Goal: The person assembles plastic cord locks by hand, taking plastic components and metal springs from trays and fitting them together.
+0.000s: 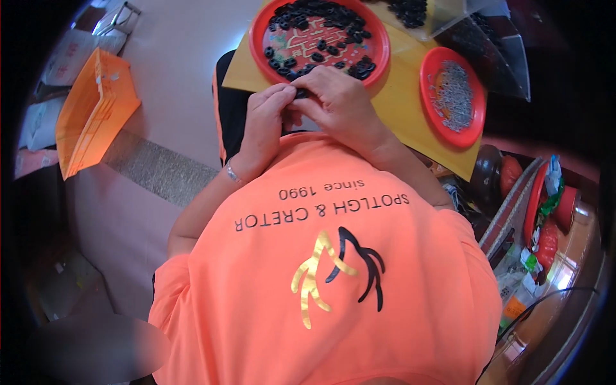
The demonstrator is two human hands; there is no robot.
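A small black piece (301,94), like the loose ones nearby, sits between the fingertips of both hands, at the near edge of a red tray. My left hand (264,119), with a bracelet at the wrist, is closed with its thumb and fingers at the piece. From the other side, my right hand (343,102) pinches the same piece; its fingers partly cover it. Just beyond them, the round red tray (256,46) holds many small black parts (308,14). Farther right, a smaller red dish (477,115) holds a heap of small silvery metal pieces (455,96).
Both trays rest on a yellow board (401,96). Clear plastic bins (513,64) with black parts stand at the upper right. An orange container (96,115) is on the left, near several sacks. A cluttered wooden surface (564,276) lies at the right.
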